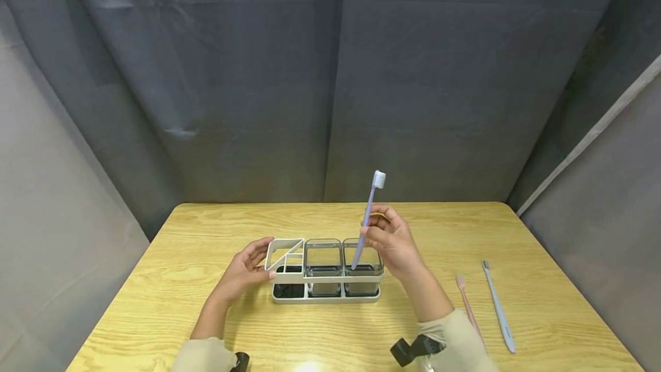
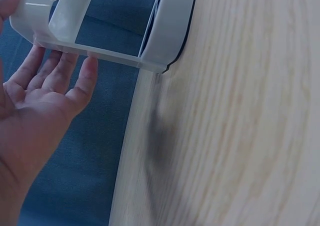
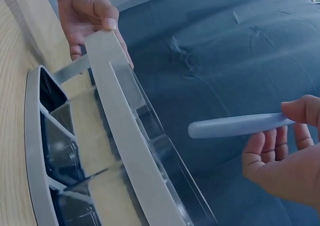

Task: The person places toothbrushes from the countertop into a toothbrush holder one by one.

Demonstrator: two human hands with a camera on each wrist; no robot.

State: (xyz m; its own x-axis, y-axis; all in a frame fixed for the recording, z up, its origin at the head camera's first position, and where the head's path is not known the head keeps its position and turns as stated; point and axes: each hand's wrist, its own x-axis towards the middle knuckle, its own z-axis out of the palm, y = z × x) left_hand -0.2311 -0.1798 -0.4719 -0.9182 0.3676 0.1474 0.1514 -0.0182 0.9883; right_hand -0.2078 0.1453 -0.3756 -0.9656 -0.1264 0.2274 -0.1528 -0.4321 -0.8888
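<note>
A white two-tier toothbrush holder (image 1: 327, 298) stands mid-table, with two clear cups (image 1: 323, 252) in its middle and right slots and a divided section at its left. My left hand (image 1: 242, 271) grips the left end of the top tier, thumb in front and fingers behind. Between thumb and fingers, my right hand (image 1: 389, 240) pinches a purple toothbrush (image 1: 368, 211), bristles up. In the right wrist view the blunt handle end of the toothbrush (image 3: 225, 126) points toward the holder's top rail (image 3: 132, 131), above the cups and apart from them.
On the wooden table (image 1: 170, 280), a pink toothbrush (image 1: 467, 303) and a light blue toothbrush (image 1: 498, 307) lie to the right, the pink one partly hidden by my right sleeve (image 1: 451, 343). A grey curtain (image 1: 248, 85) hangs behind the table's back edge.
</note>
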